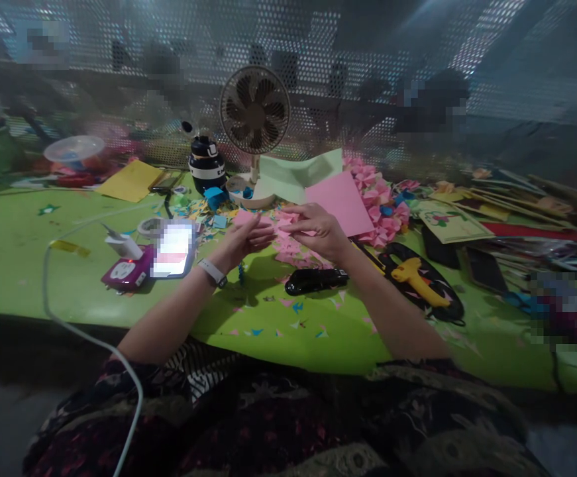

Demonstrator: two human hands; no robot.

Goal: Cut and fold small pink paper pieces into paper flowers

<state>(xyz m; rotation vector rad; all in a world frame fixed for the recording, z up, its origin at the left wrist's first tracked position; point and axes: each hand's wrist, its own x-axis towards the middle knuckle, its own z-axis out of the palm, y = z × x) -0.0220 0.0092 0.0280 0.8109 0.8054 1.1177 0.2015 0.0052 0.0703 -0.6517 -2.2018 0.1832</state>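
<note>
My left hand point(249, 240), a pale band on its wrist, has its thumb raised and its fingers pointing right. A piece of pink paper point(244, 216) shows behind the thumb and seems to be held there. Facing it, my right hand point(320, 230) pinches a small folded pink paper piece point(289, 218) between thumb and fingers. Small pink paper scraps point(295, 255) lie under the hands. Just below my right hand is a black stapler point(315, 281). A flat pink sheet point(340, 204) and a pale green sheet point(293, 175) lie beyond it.
A lit phone point(173, 248) and a purple power adapter point(126, 268) with a white cable sit at left. Behind stand a fan point(255, 111) and a dark bottle point(207, 165). Pink paper flowers point(382, 205) are heaped at right, near a yellow-handled tool point(421, 281) on a black pad.
</note>
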